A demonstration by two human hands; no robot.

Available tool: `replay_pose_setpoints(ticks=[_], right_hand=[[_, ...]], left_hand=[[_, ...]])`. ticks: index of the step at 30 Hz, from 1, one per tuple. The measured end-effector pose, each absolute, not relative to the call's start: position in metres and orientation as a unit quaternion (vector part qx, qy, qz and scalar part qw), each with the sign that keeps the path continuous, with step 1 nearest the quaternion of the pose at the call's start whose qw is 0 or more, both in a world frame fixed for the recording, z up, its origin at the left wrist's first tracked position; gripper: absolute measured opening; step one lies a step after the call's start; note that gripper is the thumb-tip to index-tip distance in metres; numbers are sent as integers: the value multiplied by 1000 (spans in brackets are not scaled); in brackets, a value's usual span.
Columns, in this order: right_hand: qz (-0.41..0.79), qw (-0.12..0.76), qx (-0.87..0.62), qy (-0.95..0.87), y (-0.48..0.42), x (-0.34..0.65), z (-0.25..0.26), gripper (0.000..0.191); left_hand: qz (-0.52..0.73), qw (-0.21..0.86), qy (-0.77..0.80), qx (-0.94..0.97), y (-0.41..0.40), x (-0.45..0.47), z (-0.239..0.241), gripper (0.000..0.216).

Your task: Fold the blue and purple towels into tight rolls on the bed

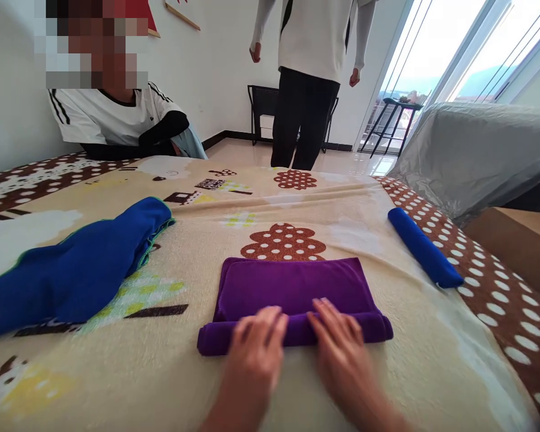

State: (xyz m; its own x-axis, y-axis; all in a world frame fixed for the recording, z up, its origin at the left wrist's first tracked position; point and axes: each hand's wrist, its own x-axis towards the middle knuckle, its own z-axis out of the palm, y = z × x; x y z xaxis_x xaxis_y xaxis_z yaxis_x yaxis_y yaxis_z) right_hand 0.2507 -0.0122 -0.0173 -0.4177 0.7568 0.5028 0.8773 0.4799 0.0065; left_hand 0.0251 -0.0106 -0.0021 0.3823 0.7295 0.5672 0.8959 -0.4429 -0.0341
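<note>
Purple cloth [288,288] lies on the blanket [162,366], straight in front of the person, its near edge wound into a roll [297,330] and its far part spread flat. The left hand [254,351] rests over the roll left of its middle, fingers stretched forward and laid on top, not closed round it. The right hand [342,351] rests likewise on the right half, its fingers also extended and slightly apart, pointing forward and inward; both hands are a little blurred. Between them a stretch of the roll shows, and its ends stick out beyond each hand. The flat part's far edge touches a brown dotted shape [283,241] printed on the blanket. To the left, well apart, a blue cloth [85,258] with green edging lies loosely bunched, running out of view. To the right, a tight blue roll [425,249] lies slantwise by the blanket's brown dotted border [490,312]. Across the blanket, a person [121,117] in a white top leans at the far left edge, and another person [312,60] stands beyond the far edge. A stool [400,107] stands near the window [468,48], and a box [513,246] sits at the right.
</note>
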Motion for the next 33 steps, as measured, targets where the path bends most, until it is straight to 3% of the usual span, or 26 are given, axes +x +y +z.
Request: replay_pose_setpoints(ticks=[3, 11, 16, 21, 29, 33], right_hand=[[-93, 169, -420, -887, -13, 231, -12, 60], [-119, 125, -525, -834, -8, 357, -36, 72], [-156, 155, -539, -813, -15, 334, -27, 69], [-68, 116, -453, -881, -9, 271, -7, 68], [-16, 155, -508, -847, -6, 376, -34, 66], [26, 179, -530, -829, -5, 396, -40, 64]], left_hand=[[-199, 130, -407, -882, -12, 50, -5, 47], [-135, 135, -527, -828, -14, -69, -21, 68], [-161, 157, -548, -806, -21, -37, -8, 66], [-138, 133, -444, -876, -10, 16, -2, 63], [-169, 111, -474, -857, -14, -95, -21, 65], [-167, 111, -482, -853, -18, -108, -22, 61]])
